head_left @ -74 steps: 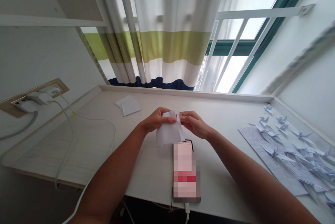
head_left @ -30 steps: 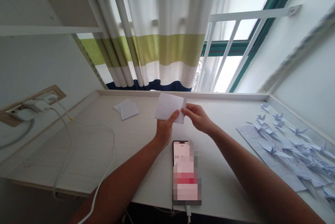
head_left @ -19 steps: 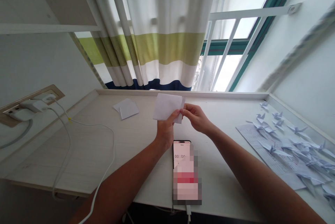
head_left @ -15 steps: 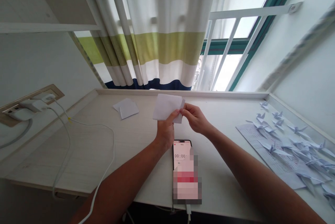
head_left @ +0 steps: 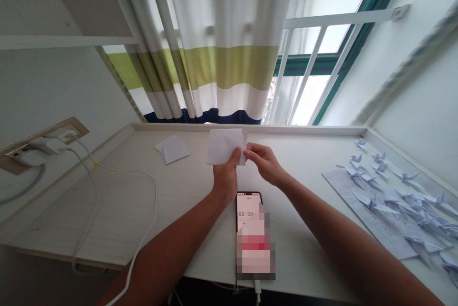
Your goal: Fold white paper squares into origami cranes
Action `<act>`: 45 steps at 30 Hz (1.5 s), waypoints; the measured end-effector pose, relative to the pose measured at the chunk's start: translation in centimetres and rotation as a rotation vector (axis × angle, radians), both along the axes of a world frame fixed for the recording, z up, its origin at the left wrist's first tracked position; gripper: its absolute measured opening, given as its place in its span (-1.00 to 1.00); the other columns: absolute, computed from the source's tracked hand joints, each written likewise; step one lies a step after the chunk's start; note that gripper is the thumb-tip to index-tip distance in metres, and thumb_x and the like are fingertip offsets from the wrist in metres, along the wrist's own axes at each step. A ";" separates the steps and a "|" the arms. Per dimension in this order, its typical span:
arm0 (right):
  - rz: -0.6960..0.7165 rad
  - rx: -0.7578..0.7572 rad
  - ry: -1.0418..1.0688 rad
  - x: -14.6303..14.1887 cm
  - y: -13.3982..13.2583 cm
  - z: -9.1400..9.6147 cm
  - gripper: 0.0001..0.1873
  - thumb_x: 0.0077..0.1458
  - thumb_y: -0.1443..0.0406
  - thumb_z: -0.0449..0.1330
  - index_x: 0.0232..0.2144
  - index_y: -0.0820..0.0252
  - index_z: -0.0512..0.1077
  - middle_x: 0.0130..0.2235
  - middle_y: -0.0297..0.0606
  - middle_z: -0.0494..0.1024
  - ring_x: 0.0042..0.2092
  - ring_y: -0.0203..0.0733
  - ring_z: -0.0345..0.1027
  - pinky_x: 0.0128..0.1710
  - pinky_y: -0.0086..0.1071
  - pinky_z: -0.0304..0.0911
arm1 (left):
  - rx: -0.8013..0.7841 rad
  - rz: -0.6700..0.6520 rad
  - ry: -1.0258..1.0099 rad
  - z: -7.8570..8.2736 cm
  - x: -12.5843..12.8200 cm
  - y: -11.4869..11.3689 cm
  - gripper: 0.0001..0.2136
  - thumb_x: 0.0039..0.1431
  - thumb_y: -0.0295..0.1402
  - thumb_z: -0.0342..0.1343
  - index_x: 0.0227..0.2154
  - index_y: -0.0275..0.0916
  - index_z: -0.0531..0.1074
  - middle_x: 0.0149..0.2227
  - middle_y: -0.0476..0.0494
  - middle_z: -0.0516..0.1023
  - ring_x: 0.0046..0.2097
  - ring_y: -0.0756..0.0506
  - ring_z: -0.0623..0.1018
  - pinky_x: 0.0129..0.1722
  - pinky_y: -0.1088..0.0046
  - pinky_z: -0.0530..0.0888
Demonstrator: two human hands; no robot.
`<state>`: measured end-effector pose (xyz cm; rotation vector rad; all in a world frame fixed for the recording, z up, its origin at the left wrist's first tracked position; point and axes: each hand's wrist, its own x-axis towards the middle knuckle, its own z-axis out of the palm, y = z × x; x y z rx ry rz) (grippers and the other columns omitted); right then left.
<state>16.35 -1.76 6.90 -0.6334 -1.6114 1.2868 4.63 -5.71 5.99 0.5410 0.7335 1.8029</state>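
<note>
Two items first, we note: one folded white paper sheet (head_left: pixel 223 146), held between the left hand (head_left: pixel 225 179), thumb pressed on its face, and the right hand (head_left: pixel 263 165), pinching its edge, fingertips partly hidden. Below: one phone (head_left: pixel 248 210), screen mostly pixelated. Farther out: loose paper squares (head_left: pixel 171 149); paper cranes (head_left: pixel 406 177) on a printed sheet (head_left: pixel 341 184).

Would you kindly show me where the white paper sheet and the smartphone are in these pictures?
white paper sheet (head_left: pixel 223 146), head view, on the sheet's middle
smartphone (head_left: pixel 246 213), head view, on its screen
</note>
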 end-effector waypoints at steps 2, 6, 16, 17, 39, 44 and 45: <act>-0.005 0.005 0.004 0.0 -0.1 0.1 -0.61 0.16 0.07 0.27 -0.54 0.17 0.34 -0.50 -0.38 0.33 -0.41 -0.28 0.16 -0.34 -0.35 0.15 | -0.009 -0.006 -0.002 0.0 0.0 0.0 -0.55 -0.01 -0.33 0.43 -0.02 -0.18 0.50 -0.02 -0.10 0.62 0.11 -0.15 0.55 0.12 0.32 0.47; -0.033 0.014 0.004 0.1 -0.1 0.2 -0.60 0.15 0.03 0.26 -0.53 0.17 0.35 -0.49 -0.37 0.33 -0.41 -0.27 0.16 -0.36 -0.35 0.13 | 0.005 -0.011 0.049 -0.4 -0.2 0.0 -0.51 -0.03 -0.32 0.43 0.01 -0.15 0.49 -0.04 -0.08 0.63 0.11 -0.15 0.55 0.15 0.32 0.46; -0.049 0.079 -0.054 0.0 -0.1 -0.4 -0.62 0.21 0.01 0.21 -0.46 0.16 0.38 -0.44 -0.33 0.36 -0.37 -0.23 0.17 -0.32 -0.32 0.16 | 0.037 0.025 0.106 -1.0 -0.1 0.3 -0.51 -0.04 -0.35 0.44 0.00 -0.17 0.50 -0.09 -0.08 0.64 0.04 -0.14 0.59 0.12 0.32 0.48; -0.054 0.081 -0.047 -0.1 -0.2 -0.5 -0.62 0.22 0.00 0.19 -0.43 0.17 0.40 -0.42 -0.32 0.38 -0.35 -0.22 0.20 -0.30 -0.31 0.17 | 0.035 0.027 0.101 -1.0 -0.1 0.3 -0.53 -0.04 -0.35 0.44 -0.02 -0.17 0.51 -0.10 -0.08 0.65 0.04 -0.15 0.59 0.12 0.32 0.48; -0.050 -0.045 0.098 -0.2 0.0 -0.9 -0.64 0.14 0.00 0.30 -0.37 0.17 0.46 -0.36 -0.26 0.57 -0.26 -0.16 0.46 -0.08 -0.17 0.39 | 0.008 0.101 0.233 -2.0 -1.3 1.6 -0.67 -0.03 -0.14 0.40 -0.41 -0.36 0.59 -0.39 -0.16 0.59 -0.32 -0.06 0.55 -0.22 0.36 0.51; -0.141 -0.081 0.048 1.0 -0.1 0.7 -0.64 0.13 0.00 0.30 -0.43 0.18 0.45 -0.41 -0.25 0.60 -0.31 -0.14 0.51 -0.09 -0.13 0.41 | -0.054 0.086 0.237 -1.9 -2.4 2.6 -0.63 -0.10 -0.13 0.44 -0.36 -0.36 0.60 -0.33 -0.17 0.60 -0.26 -0.06 0.54 -0.17 0.34 0.51; -0.178 -0.063 0.022 1.9 -0.7 1.4 -0.64 0.11 0.02 0.32 -0.45 0.18 0.45 -0.42 -0.24 0.60 -0.32 -0.15 0.50 -0.10 -0.14 0.41 | -0.057 0.073 0.248 -1.9 -2.5 2.6 -0.63 -0.10 -0.13 0.44 -0.35 -0.36 0.59 -0.33 -0.17 0.60 -0.26 -0.06 0.54 -0.18 0.34 0.50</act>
